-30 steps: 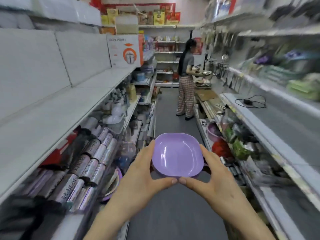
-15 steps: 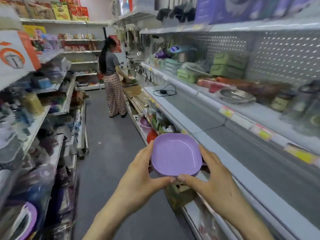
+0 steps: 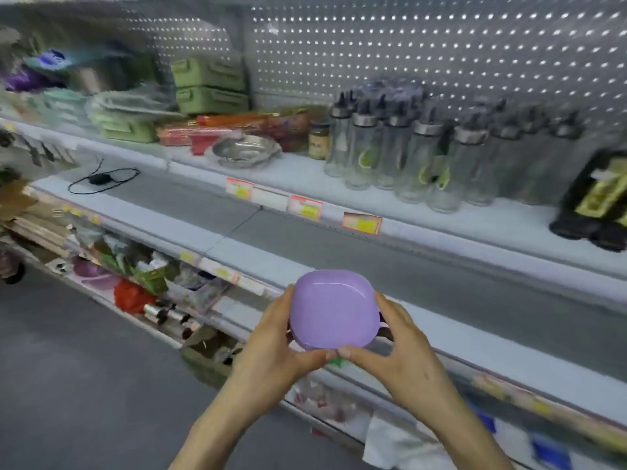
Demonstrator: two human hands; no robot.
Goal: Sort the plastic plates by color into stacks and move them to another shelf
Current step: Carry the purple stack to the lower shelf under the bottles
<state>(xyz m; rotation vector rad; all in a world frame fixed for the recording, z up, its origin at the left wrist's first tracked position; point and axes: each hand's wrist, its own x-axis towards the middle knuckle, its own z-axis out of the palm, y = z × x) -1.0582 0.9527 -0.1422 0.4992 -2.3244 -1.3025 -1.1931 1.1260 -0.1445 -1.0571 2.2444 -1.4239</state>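
Fingers (image 3: 284, 305) curl closely around a lilac plate (image 3: 334, 310) as a person holds it between both hands in a shop aisle. The left hand (image 3: 271, 337) cups the plate's left edge and the right hand (image 3: 403, 344) cups its right edge, with the two thumbs meeting at the near rim. The plate is square with rounded corners, shallow and glossy, its hollow facing up. Something dark shows beneath its right side, too blurred to identify. The plate is held in the air at the front edge of a grey shelf (image 3: 441, 286). On the shelf above stand clear glass bottles (image 3: 417, 154) with dark caps, a metal dish (image 3: 246, 149) and green boxes (image 3: 208, 86), backed by a pegboard (image 3: 407, 45). A black cable (image 3: 101, 179) lies toward the grey shelf's far left end.
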